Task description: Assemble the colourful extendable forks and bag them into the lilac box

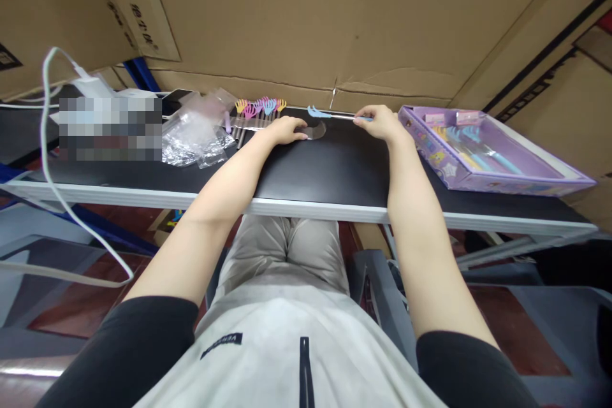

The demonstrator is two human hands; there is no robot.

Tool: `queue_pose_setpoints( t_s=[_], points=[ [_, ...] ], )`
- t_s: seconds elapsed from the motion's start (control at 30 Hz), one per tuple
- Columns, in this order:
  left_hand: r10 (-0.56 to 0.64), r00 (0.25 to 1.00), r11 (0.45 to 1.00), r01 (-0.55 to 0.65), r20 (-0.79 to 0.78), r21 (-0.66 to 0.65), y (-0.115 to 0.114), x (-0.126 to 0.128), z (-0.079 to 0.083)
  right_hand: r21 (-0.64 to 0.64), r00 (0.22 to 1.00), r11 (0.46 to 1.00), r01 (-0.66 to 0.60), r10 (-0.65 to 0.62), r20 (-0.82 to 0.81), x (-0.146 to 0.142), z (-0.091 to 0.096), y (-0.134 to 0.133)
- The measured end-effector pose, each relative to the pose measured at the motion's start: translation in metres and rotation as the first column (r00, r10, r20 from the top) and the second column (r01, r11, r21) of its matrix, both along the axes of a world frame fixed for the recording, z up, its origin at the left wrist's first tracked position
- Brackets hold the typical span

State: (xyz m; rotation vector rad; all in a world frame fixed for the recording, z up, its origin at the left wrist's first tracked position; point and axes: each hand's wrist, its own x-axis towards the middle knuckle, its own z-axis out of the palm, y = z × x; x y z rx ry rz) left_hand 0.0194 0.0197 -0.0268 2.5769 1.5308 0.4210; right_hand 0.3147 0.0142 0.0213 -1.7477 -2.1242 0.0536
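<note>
My right hand (380, 122) is closed round the handle end of a back scratcher (342, 117). The scratcher lies sideways, its light blue claw pointing left and its thin metal rod showing. My left hand (289, 131) pinches a clear plastic sleeve (315, 132), whose rounded end sticks out to the right, just below the blue claw. Left of that hand, several back scratchers (261, 107) with yellow, pink, purple and blue claws lie side by side, their rods partly hidden by my left forearm.
A purple display box (478, 182) holding wrapped back scratchers stands at the right. Crumpled clear plastic bags (196, 134) lie on the black tabletop (325, 172) at left, near a phone (178, 101) and a white cable (45, 121). Cardboard (344, 25) walls the back.
</note>
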Motion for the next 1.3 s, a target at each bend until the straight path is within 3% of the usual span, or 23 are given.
queue_pose_setpoints(
  t_s=[0.33, 0.8, 1.3],
  points=[
    [-0.052, 0.997, 0.999, 0.053, 0.052, -0.014, 0.005, -0.006, -0.003, -0.129, 0.995, 0.991, 0.045, -0.033, 0.091, 0.011, 0.007, -0.004],
    [-0.083, 0.984, 0.997, 0.082, 0.159, 0.010, 0.008, -0.005, -0.005, -0.078, 0.994, 0.997, 0.021, -0.013, 0.105, 0.012, 0.001, 0.001],
    [-0.097, 0.961, 0.995, 0.103, 0.258, -0.011, 0.008, -0.004, -0.005, -0.072, 0.989, 0.997, -0.002, 0.013, 0.146, -0.002, 0.007, -0.009]
  ],
)
